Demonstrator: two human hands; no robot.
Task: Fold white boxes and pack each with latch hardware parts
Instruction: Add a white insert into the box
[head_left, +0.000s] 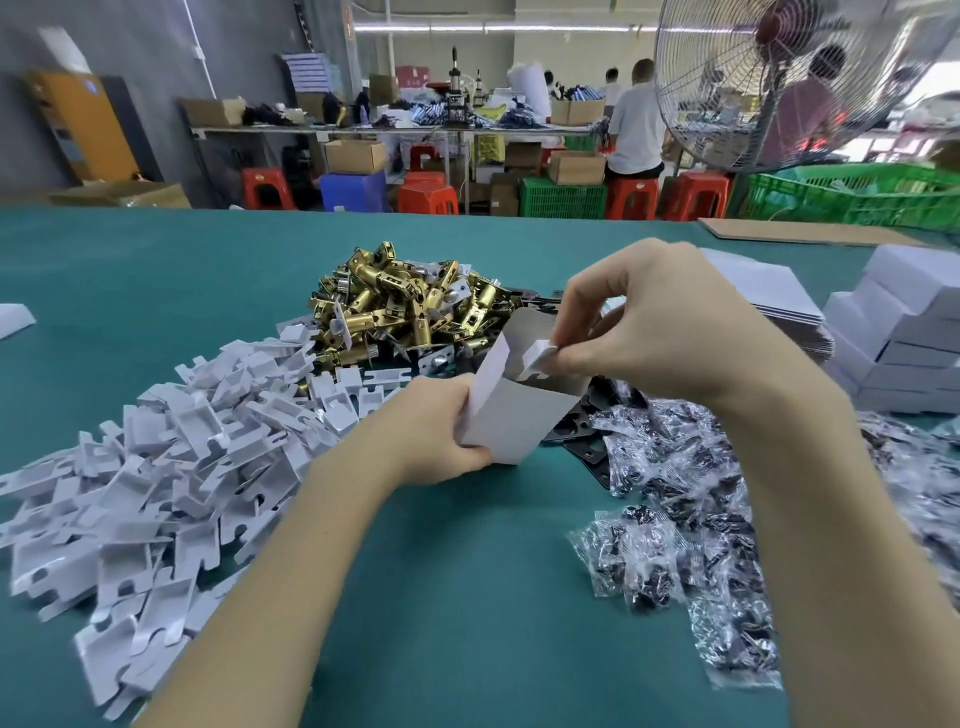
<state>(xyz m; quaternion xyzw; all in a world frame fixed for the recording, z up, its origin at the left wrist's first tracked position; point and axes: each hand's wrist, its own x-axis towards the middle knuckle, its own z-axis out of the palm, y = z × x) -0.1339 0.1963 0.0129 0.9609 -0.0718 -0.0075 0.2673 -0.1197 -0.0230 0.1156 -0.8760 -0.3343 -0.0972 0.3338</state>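
My left hand (441, 431) grips the lower end of an open white box (524, 415), held tilted above the green table (467, 571). Over the box's open top, my right hand (639, 332) pinches a small white plastic insert (537, 356) at the mouth. A heap of brass latch bodies (395, 301) lies just behind the box. A large pile of white plastic inserts (182, 467) spreads to the left. Clear bags of dark screws (691, 525) are scattered to the right, with black plates (592, 436) beside the box.
Flat white box blanks (753, 291) and stacked folded white boxes (904, 338) stand at the right. A cardboard sheet (800, 231) lies at the far edge. Beyond the table are a large fan (779, 78), green crates (857, 192), red stools and people working.
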